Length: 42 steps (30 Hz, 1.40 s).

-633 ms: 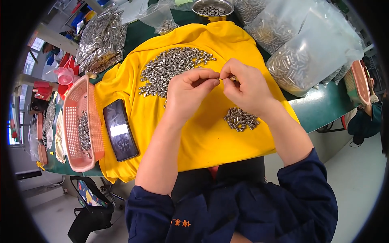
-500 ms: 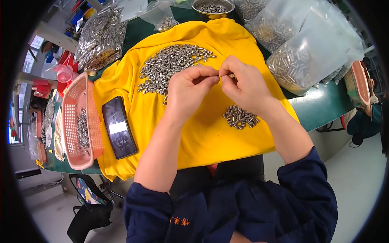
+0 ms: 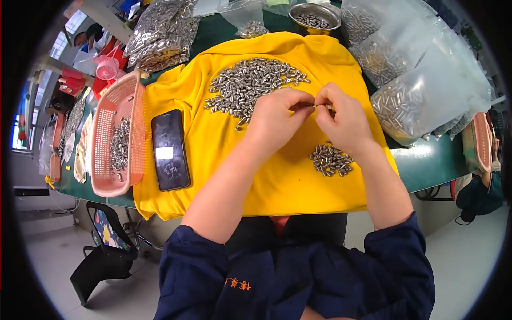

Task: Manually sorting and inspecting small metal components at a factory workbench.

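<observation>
My left hand (image 3: 278, 118) is closed in a pinch above the yellow cloth (image 3: 266, 189). What its fingertips hold is hidden or too small to make out. Fingertip to fingertip with it, my right hand (image 3: 346, 121) is pinched too, and a small shiny metal piece (image 3: 329, 108) shows among its curled fingers. Behind my left hand spreads a large heap of short metal cylinders (image 3: 248, 82). Below my right hand lies a smaller pile of similar cylinders (image 3: 330, 160).
A black phone (image 3: 170, 152) lies left of my left forearm. Beside it a pink basket (image 3: 137, 154) holds more metal pieces. At the back stand a metal bowl (image 3: 314, 17) and a bag of metal parts (image 3: 162, 37). Another filled plastic bag (image 3: 400, 109) sits on the right.
The whole view has shifted, so the table and cloth appear farther right. Both hands stay pinched together at the fingertips over the cloth, with only slight finger movement.
</observation>
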Available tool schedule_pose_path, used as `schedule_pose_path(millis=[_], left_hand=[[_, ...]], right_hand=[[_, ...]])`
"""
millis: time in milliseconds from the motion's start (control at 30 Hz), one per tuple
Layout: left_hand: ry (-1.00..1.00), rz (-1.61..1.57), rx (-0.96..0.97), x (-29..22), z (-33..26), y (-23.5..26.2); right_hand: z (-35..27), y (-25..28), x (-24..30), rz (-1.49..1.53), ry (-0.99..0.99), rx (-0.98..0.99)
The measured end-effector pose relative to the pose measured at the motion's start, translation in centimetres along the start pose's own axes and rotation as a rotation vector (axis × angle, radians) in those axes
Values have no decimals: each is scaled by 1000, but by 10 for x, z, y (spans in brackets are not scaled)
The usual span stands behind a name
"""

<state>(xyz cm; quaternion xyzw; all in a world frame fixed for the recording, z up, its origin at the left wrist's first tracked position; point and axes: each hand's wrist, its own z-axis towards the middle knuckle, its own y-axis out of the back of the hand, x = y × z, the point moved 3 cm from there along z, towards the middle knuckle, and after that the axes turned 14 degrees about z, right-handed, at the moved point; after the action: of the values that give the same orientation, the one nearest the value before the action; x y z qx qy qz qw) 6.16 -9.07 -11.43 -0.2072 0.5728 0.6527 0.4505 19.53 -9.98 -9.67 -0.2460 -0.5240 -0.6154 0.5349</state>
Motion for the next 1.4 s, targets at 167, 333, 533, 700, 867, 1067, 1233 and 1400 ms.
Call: schedule_pose_path(millis=[167, 333, 533, 700, 867, 1067, 1233, 1400], left_hand=[[-136, 368, -162, 7, 0, 12], [197, -194, -68, 14, 7, 16], [261, -841, 77, 19, 4, 10], [332, -988, 174, 12, -1, 0], [317, -999, 220, 8, -4, -3], [275, -943, 193, 9, -2, -4], [209, -745, 132, 6, -1, -1], [188, -723, 109, 6, -1, -1]], right_hand=[[0, 8, 7, 21, 73, -59], [1, 22, 0, 209, 87, -189], [0, 12, 6, 250, 36, -73], [-1, 11, 6, 358, 53, -89], [-1, 9, 11, 453, 15, -27], [-2, 12, 13, 198, -3, -3], [-2, 7, 12, 95, 94, -43], [-2, 6, 12, 152, 105, -82]])
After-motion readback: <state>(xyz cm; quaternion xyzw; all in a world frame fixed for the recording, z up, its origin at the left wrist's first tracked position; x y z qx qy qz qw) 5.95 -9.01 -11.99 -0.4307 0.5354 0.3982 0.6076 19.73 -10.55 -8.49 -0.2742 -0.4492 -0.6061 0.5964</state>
